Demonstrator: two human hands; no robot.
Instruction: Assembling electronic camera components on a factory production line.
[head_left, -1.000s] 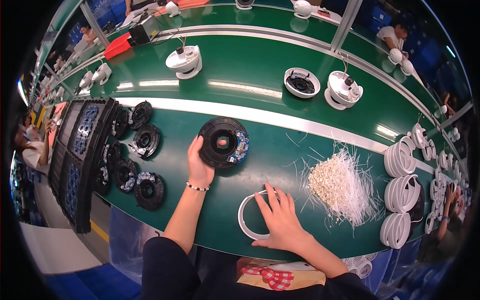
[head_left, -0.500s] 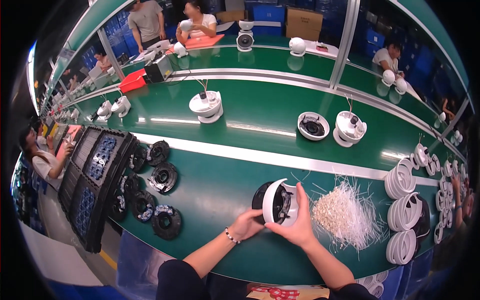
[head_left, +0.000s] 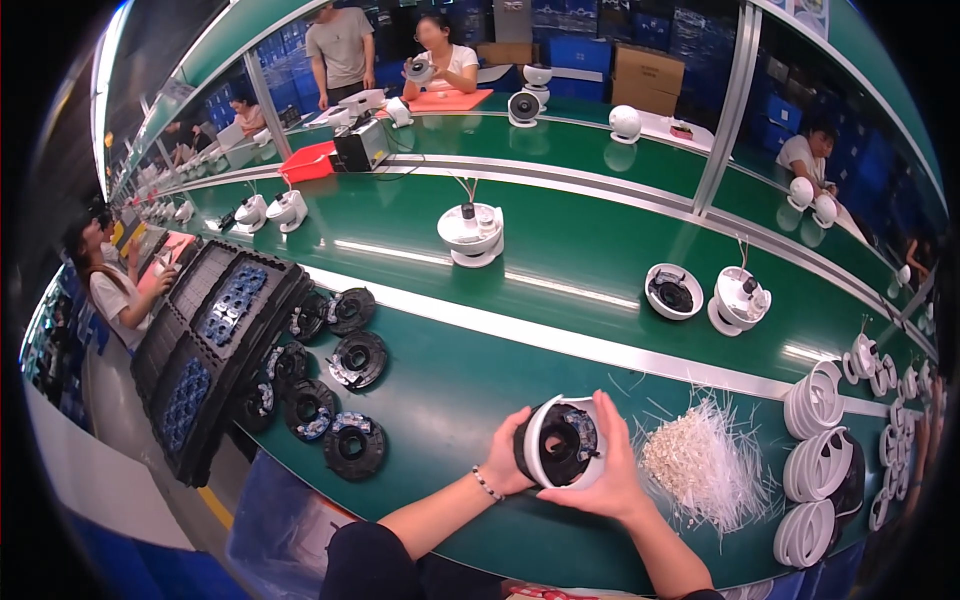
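Observation:
Above the near bench, both my hands hold a white round shell [head_left: 536, 446] with its open side turned up toward me. A black ring part [head_left: 584, 428] with a small circuit board shows inside it, and skin is visible through the ring's hole. My left hand [head_left: 506, 456] wraps the left side, its fingers partly hidden behind the shell. My right hand [head_left: 618, 478] grips the right side, thumb along the lower rim and fingers up the far side. How firmly ring and shell are joined I cannot tell.
Several black ring parts [head_left: 355, 446] lie left, beside a black tray [head_left: 180, 335]. A pile of white strips and pale bits [head_left: 690, 455] is right of my hands, then stacked white shells [head_left: 812, 400]. White housings [head_left: 470, 235] stand on the green conveyor [head_left: 580, 235]. Other people sit across.
My hands have tilted the shell so its opening faces me more, and the black ring now shows through it. The view has swung. Across the line, a person has turned a white unit.

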